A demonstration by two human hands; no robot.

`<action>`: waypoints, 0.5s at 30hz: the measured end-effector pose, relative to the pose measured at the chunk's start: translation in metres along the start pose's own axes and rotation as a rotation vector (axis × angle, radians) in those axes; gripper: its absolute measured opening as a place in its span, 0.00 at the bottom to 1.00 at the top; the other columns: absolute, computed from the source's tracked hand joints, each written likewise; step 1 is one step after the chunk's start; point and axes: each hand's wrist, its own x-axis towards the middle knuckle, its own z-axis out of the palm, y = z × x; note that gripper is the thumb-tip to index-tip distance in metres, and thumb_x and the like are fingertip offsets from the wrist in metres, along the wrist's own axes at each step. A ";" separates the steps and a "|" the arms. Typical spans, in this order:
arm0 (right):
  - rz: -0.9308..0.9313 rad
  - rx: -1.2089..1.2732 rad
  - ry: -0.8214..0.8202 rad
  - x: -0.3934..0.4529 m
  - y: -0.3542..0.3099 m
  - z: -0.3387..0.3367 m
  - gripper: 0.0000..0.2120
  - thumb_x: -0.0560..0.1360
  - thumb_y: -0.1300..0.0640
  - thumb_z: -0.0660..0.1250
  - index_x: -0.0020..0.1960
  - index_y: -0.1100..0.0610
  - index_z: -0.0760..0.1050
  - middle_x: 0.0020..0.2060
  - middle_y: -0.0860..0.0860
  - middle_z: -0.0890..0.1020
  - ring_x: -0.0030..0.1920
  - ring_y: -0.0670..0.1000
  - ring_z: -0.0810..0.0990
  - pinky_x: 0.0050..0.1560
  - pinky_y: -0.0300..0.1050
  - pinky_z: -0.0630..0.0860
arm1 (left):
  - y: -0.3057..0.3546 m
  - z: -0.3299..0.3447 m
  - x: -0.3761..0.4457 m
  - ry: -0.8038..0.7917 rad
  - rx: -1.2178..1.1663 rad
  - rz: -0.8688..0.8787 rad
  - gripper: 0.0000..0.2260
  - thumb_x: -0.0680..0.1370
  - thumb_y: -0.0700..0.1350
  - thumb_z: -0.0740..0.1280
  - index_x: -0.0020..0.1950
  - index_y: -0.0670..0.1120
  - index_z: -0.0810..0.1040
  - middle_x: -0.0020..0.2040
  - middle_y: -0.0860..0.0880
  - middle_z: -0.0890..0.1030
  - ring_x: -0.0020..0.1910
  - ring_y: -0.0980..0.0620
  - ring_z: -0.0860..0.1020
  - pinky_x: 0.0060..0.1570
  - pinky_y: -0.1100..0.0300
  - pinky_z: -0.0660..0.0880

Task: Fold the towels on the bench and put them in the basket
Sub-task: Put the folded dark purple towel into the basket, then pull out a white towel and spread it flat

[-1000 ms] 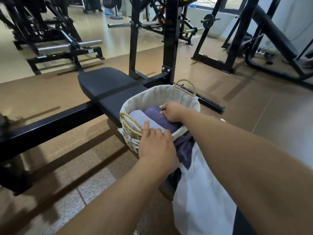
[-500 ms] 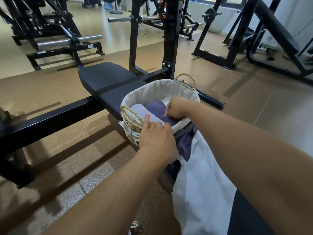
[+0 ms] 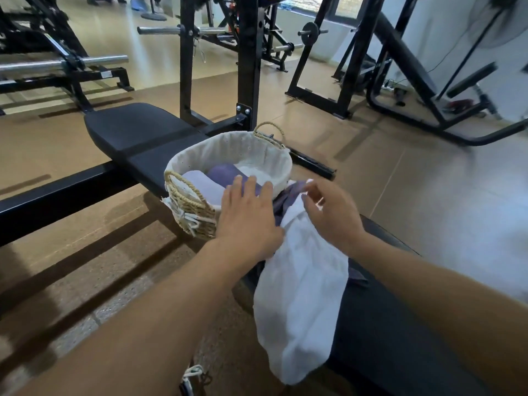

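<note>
I am reaching both bare forearms forward over the bench (image 3: 137,130), palms facing down. My left hand (image 3: 248,215) is spreading flat with fingers loose and gripping nothing, hovering at the near rim of the basket (image 3: 228,151), which is sitting on the bench pad. My right hand (image 3: 333,212) is curling its fingertips at the top edge of the white towel (image 3: 300,304), fingers parted; I cannot tell whether it is actually pinching the cloth. That towel is lying unfolded along the bench and draping over its near side, with a purple towel (image 3: 285,195) bunching beneath it. Inside the basket, a pale folded towel (image 3: 200,184) and a darker purple one (image 3: 225,174) are resting side by side.
</note>
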 end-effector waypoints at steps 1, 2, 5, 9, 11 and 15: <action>-0.026 -0.088 -0.107 -0.026 0.006 -0.010 0.05 0.79 0.54 0.67 0.55 0.46 0.78 0.47 0.42 0.81 0.45 0.42 0.77 0.51 0.46 0.79 | 0.005 0.001 -0.001 0.056 -0.055 0.042 0.25 0.77 0.55 0.67 0.71 0.47 0.66 0.70 0.42 0.71 0.71 0.40 0.67 0.64 0.47 0.67; -0.019 -0.162 -0.227 -0.051 0.011 -0.020 0.07 0.80 0.51 0.67 0.57 0.44 0.78 0.52 0.41 0.80 0.49 0.40 0.76 0.56 0.45 0.79 | 0.010 0.000 -0.003 0.072 -0.130 0.062 0.18 0.78 0.54 0.67 0.63 0.48 0.71 0.61 0.46 0.77 0.61 0.43 0.74 0.53 0.50 0.71; 0.017 -0.253 -0.569 -0.110 0.015 -0.049 0.14 0.80 0.44 0.65 0.66 0.38 0.73 0.63 0.35 0.74 0.60 0.38 0.72 0.66 0.41 0.73 | 0.022 0.009 -0.009 -0.066 -0.180 0.042 0.11 0.78 0.51 0.67 0.58 0.48 0.75 0.56 0.48 0.81 0.55 0.44 0.78 0.48 0.54 0.74; 0.095 -0.185 -0.666 -0.133 0.017 -0.057 0.20 0.80 0.43 0.66 0.71 0.37 0.69 0.66 0.34 0.69 0.66 0.38 0.68 0.69 0.40 0.69 | 0.019 0.033 -0.005 -0.183 -0.032 0.003 0.15 0.79 0.48 0.64 0.64 0.46 0.71 0.63 0.45 0.77 0.61 0.42 0.76 0.49 0.54 0.69; 0.136 -0.140 -0.585 -0.130 0.016 -0.049 0.15 0.79 0.43 0.67 0.66 0.38 0.73 0.62 0.35 0.73 0.63 0.39 0.70 0.66 0.40 0.71 | 0.018 0.040 -0.001 -0.198 -0.004 -0.005 0.16 0.79 0.50 0.64 0.64 0.47 0.72 0.63 0.45 0.77 0.61 0.42 0.76 0.50 0.53 0.70; 0.126 -0.154 -0.508 -0.123 0.015 -0.036 0.07 0.80 0.43 0.65 0.58 0.41 0.76 0.55 0.38 0.76 0.60 0.42 0.73 0.60 0.43 0.74 | 0.023 0.043 -0.001 -0.084 0.102 0.008 0.04 0.78 0.49 0.64 0.50 0.50 0.76 0.53 0.49 0.79 0.51 0.44 0.79 0.43 0.54 0.70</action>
